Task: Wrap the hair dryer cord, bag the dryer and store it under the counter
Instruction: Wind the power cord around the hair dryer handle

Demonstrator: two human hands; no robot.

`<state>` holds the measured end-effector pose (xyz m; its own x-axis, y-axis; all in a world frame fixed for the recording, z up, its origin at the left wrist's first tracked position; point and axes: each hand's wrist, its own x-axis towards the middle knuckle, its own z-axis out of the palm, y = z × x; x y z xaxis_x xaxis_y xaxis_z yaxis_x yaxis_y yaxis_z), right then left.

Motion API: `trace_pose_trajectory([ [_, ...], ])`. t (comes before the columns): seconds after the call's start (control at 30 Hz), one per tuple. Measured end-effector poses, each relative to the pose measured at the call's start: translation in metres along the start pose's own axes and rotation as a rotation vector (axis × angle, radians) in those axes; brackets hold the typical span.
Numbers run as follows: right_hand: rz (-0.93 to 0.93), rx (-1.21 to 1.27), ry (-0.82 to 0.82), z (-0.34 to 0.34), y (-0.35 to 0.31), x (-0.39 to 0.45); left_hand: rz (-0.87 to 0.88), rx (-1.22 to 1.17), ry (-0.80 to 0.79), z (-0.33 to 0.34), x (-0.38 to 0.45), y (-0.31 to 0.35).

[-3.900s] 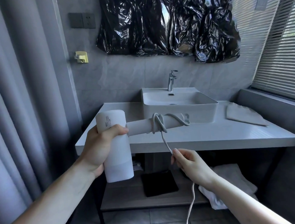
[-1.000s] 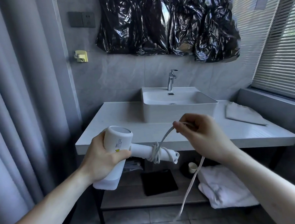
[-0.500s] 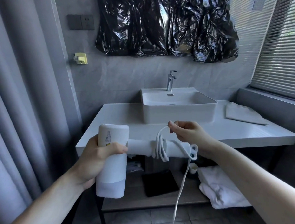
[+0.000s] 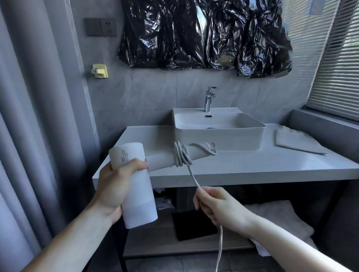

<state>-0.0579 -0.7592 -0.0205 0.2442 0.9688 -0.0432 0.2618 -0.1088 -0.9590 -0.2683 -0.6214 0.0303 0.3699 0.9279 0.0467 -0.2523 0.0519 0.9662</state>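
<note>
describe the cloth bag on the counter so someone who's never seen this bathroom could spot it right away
Start at the white square sink on the grey counter. Look right of it, toward the window blinds: the pale cloth bag lies flat near the counter's back right corner. It is the only loose item lying on the countertop, unlike the towels on the shelf below.

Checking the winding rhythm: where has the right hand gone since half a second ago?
Yes. The right hand has dropped from level with the counter edge to below it, pulling the cord down.

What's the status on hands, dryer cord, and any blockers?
Left hand grips hair dryer body. Right hand pinches cord below the handle; a few turns on, slack hanging to floor. Nothing in the way.
</note>
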Motion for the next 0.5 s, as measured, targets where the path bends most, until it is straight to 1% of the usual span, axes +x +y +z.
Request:
trace_pose_trajectory([
  [0.1, -0.029, -0.085, -0.016, 0.005, 0.003, -0.014, -0.004, 0.007, 0.042, 0.001, 0.002, -0.002],
  [0.2, -0.063, -0.231, -0.011, 0.010, -0.004, -0.030, -0.003, 0.030, 0.081, 0.003, 0.005, -0.007],
  [0.3, -0.144, -0.378, 0.000, 0.009, -0.017, -0.043, 0.081, 0.128, 0.121, 0.003, 0.009, -0.014],
  [0.4, -0.261, -0.369, 0.077, 0.006, -0.035, -0.049, 0.137, 0.257, 0.126, -0.001, 0.010, -0.021],
  [0.5, -0.317, -0.328, 0.193, -0.006, -0.052, -0.046, 0.149, 0.322, 0.075, -0.005, 0.008, -0.024],
])
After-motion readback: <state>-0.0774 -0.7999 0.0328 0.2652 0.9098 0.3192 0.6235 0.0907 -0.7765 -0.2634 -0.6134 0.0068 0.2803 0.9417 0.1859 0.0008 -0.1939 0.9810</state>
